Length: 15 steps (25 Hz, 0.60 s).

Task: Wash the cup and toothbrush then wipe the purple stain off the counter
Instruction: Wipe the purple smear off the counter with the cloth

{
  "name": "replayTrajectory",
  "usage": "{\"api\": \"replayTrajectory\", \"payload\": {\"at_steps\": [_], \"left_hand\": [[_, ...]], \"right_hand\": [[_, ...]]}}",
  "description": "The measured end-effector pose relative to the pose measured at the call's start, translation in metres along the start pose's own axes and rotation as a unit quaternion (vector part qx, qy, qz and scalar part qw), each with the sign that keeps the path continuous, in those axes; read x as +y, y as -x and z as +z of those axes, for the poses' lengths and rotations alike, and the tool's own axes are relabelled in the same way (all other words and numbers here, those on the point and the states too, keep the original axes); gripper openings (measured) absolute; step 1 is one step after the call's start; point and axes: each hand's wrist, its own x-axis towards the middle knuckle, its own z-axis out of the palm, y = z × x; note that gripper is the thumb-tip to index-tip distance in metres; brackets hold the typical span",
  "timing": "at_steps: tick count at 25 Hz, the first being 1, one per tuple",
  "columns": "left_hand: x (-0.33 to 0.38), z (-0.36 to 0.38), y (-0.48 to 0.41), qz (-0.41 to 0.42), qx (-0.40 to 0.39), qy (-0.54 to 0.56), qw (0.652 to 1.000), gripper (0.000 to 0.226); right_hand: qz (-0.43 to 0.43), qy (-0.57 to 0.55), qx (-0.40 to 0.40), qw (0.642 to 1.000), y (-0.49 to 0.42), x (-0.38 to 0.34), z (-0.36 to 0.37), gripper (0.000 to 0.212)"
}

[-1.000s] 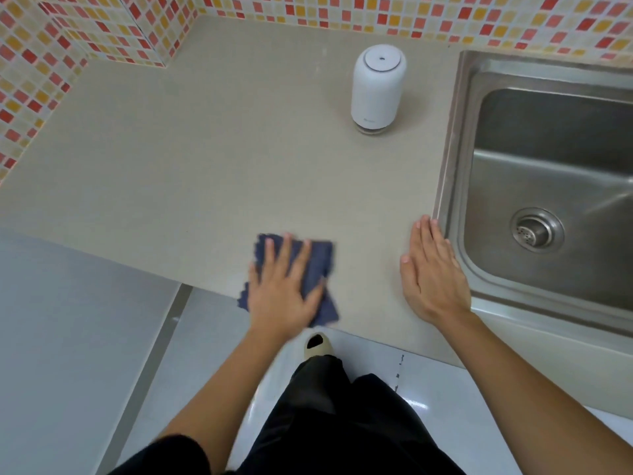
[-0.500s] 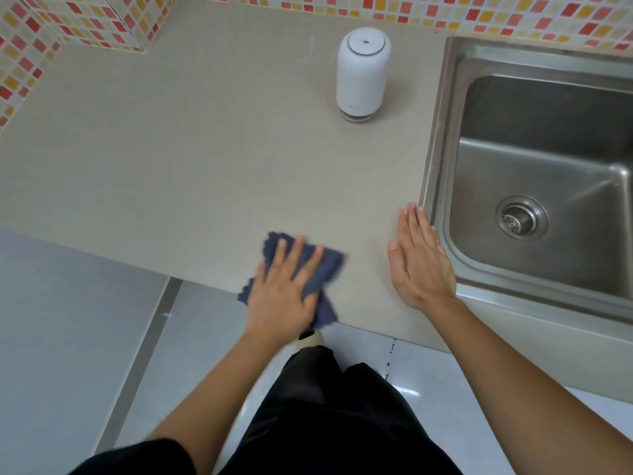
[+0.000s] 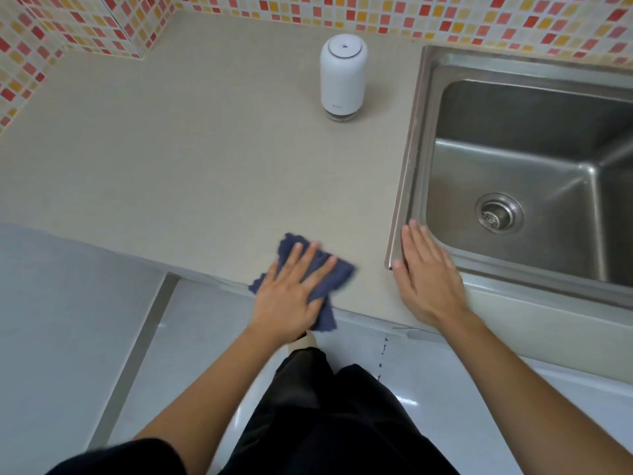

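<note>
Beige counter [image 3: 178, 159], mosaic tile backsplash behind, steel sink [image 3: 421, 138] on the right. Left hand [image 3: 291, 293] lies flat, fingers spread, pressing blue cloth [image 3: 337, 272] at the counter's front edge; vs 0.5 s ago the cloth sits slightly further right, bunched differently. Right hand [image 3: 428, 275] flat and open, holding nothing, fingertips now on the sink rim corner. White canister [image 3: 343, 77] unmoved. No purple stain visible; cup and toothbrush out of view.
</note>
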Motion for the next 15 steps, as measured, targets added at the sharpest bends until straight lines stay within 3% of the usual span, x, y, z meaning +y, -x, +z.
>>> {"api": "replayTrajectory", "payload": {"at_steps": [3,5,9,11,13,15], "left_hand": [[-0.014,-0.008,-0.049,-0.131,0.002,0.020,0.991,0.061],[0.010,-0.007,-0.084,-0.163,-0.012,0.022,0.986,0.059],[0.052,0.008,-0.045,0.037,-0.021,-0.010,0.999,0.057],[0.032,0.005,-0.003,0.084,-0.014,-0.011,0.996,0.057],[-0.007,-0.001,-0.004,0.037,0.004,-0.002,0.999,0.059],[-0.022,-0.012,-0.037,-0.091,-0.001,0.023,0.996,0.069]], "right_hand": [[0.018,0.066,0.013,0.998,0.037,0.009,0.008,0.064],[0.033,0.065,0.019,0.997,0.041,0.011,0.012,0.062],[0.032,0.080,0.042,0.995,0.036,0.011,0.016,0.061],[0.031,0.083,0.038,0.995,0.038,0.014,0.017,0.061],[0.030,0.080,0.030,0.996,0.039,0.012,0.017,0.061],[0.032,0.081,0.026,0.996,0.037,0.012,0.016,0.062]]}}
